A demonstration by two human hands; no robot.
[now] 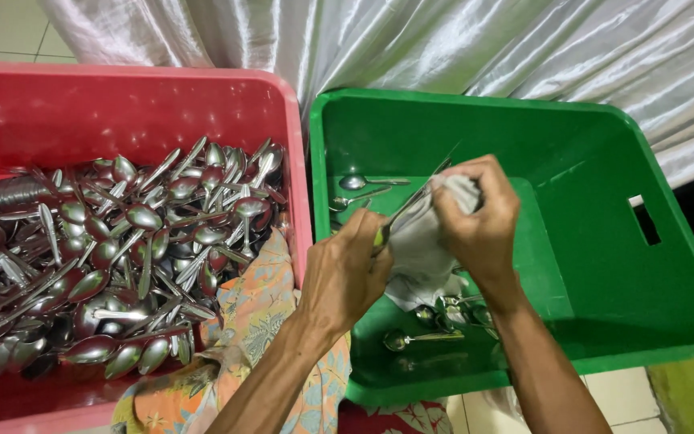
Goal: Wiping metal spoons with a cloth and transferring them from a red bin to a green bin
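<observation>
White satin drape behind two crates; left hand [347, 269] pinches a utensil handle [411, 205] over the green crate [604, 241], right hand [479, 213] closed around a white cloth [419, 249] wiping it. Risk: slick metal slips, drops among wiped spoons [427, 337]; red crate [122, 104] full

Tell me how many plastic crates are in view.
2. The red crate sits on the left, heaped with spoons; the green crate sits on the right, under both hands, with a few spoons on its floor. Neither hides another, as far as shown.
</observation>
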